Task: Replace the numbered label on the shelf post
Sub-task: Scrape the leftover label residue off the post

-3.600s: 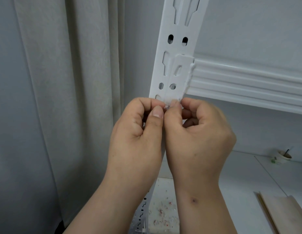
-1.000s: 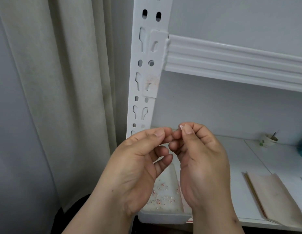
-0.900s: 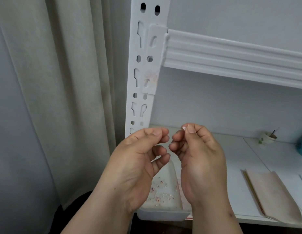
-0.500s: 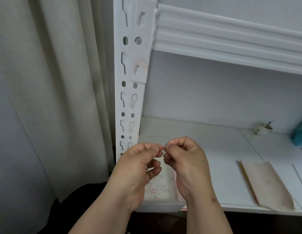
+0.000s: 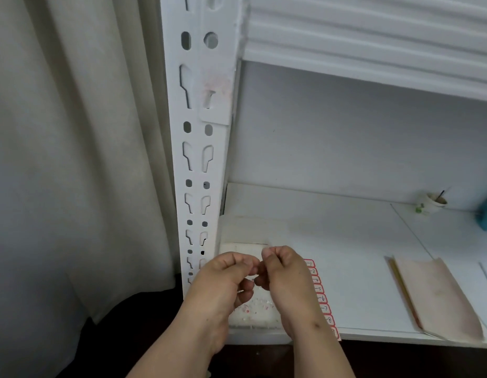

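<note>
Both hands together over the tray, fingers curled. Left hand and right hand fingertips touching; any scrap pinched: can't tell. Pink residue patch on shelf post.

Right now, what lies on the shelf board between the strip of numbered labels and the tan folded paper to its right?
Nothing: in the head view the white shelf board is bare between the strip of numbered labels and the tan folded paper.

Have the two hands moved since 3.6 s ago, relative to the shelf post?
Yes. The left hand and right hand have moved down the shelf post.
</note>
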`<state>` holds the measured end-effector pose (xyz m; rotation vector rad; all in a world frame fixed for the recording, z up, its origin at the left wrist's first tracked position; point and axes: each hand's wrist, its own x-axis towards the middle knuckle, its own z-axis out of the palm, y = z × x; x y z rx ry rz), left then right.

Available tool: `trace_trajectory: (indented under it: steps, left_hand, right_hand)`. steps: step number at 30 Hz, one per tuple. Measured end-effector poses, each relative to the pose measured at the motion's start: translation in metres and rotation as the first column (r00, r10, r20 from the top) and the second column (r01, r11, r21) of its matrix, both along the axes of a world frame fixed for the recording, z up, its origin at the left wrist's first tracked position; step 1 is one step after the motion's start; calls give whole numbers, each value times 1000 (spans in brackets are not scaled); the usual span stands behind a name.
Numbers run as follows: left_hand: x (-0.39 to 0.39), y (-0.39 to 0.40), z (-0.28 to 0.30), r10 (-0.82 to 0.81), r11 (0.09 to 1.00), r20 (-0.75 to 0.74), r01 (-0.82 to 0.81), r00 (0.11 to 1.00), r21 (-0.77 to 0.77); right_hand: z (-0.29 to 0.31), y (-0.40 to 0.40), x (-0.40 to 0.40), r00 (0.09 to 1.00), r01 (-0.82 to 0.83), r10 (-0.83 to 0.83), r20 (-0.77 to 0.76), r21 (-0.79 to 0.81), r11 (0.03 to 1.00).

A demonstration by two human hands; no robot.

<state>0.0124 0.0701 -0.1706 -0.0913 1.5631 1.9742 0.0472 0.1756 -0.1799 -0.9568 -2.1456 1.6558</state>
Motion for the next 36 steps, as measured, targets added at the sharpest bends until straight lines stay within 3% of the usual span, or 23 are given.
trace_trajectory:
  steps: [8,18,21,28,32,36]
  left_hand:
    - [-3,8,-6,-13,999,-4,13,1000,-38]
    - [-6,9,-22,-34,990,-29,30,999,-137]
    - [-5,9,-23,-32,989,-32,27,999,-143]
    - [1,6,-15,-39,989,-91,26,995,-144]
    - [9,1,15,-88,973,-310,15,947,-230]
    - [18,-14,69,7,980,-537,-113,844,-164]
  right_hand:
    - [-7,3,-10,991,-60,34,129,207,977]
    - [-17,13,-16,971,-140,88,224,229,963]
    - [-18,13,-15,973,-107,37,229,300,948]
    - [-7,9,-8,994,55,-80,70,297,953]
    - [25,-1,-5,987,95,-73,-143,146,985]
    - [82,-14,6,930,106,-60,-362,111,988]
